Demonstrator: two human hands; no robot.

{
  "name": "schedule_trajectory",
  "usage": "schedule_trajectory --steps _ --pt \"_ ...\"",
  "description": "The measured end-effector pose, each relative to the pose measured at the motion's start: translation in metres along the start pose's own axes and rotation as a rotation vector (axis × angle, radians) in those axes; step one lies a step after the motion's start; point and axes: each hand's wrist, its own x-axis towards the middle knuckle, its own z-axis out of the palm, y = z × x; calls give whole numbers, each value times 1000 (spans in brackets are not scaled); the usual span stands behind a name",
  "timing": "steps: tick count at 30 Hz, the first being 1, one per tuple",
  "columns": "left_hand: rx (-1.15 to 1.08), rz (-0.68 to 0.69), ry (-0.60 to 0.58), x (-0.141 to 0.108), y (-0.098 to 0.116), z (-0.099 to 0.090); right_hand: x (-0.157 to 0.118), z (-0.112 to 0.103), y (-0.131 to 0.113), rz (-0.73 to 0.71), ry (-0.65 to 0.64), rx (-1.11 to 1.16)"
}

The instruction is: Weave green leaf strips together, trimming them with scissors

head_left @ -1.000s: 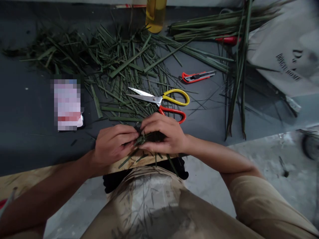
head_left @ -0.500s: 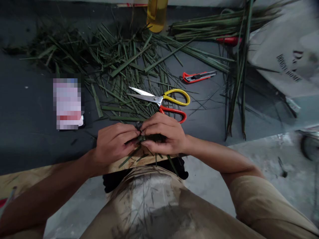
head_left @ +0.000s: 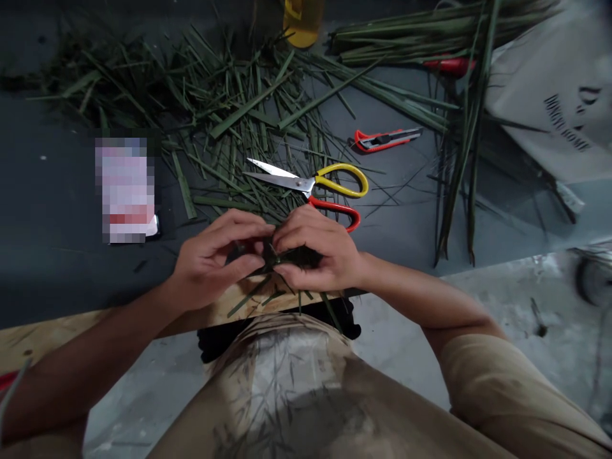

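Close to the table's front edge, my right hand (head_left: 329, 252) grips a small dark-green piece of folded leaf strips (head_left: 306, 256) between curled fingers and thumb. Opposite it, my left hand (head_left: 208, 258) is bent around the left end of the same piece, index finger above and thumb below; its exact fingertip contact is hard to make out. Narrow strip ends (head_left: 251, 296) stick out below the hands. Just beyond my right hand lie scissors (head_left: 306, 185) with parted blades, one yellow and one red handle.
Cut leaf strips (head_left: 215, 95) are heaped across the back. A red utility knife (head_left: 387, 139) lies right of the scissors, a phone with a blurred screen (head_left: 127, 191) at left. Behind are a yellow bottle (head_left: 303, 25), long leaves (head_left: 406, 41) and a pale printed bag (head_left: 549, 95).
My left hand has loosened, its thumb and index finger now wider apart. My right hand keeps its grip on the leaf piece. The view has shifted slightly.
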Motion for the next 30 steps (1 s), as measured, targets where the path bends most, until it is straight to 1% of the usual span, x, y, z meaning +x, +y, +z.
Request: schedule_trajectory --steps 4,10,15,18,22,27,30 --pt "-106 -80 29 3 5 6 0 -1 -1 -2 -17 -3" --pt "-93 -102 3 9 13 6 0 -1 -2 -37 -45 -81" --pt "-69 -145 34 9 14 8 0 -1 -1 -50 -27 -86" --pt "7 -124 34 9 15 8 0 0 -1 -50 -4 -85" --pt "100 -48 29 7 15 8 -1 1 0 -42 24 -99" --pt "115 -35 65 2 13 9 -2 2 3 -79 51 -161" --pt "132 -12 79 3 13 10 -3 1 4 -94 38 -187"
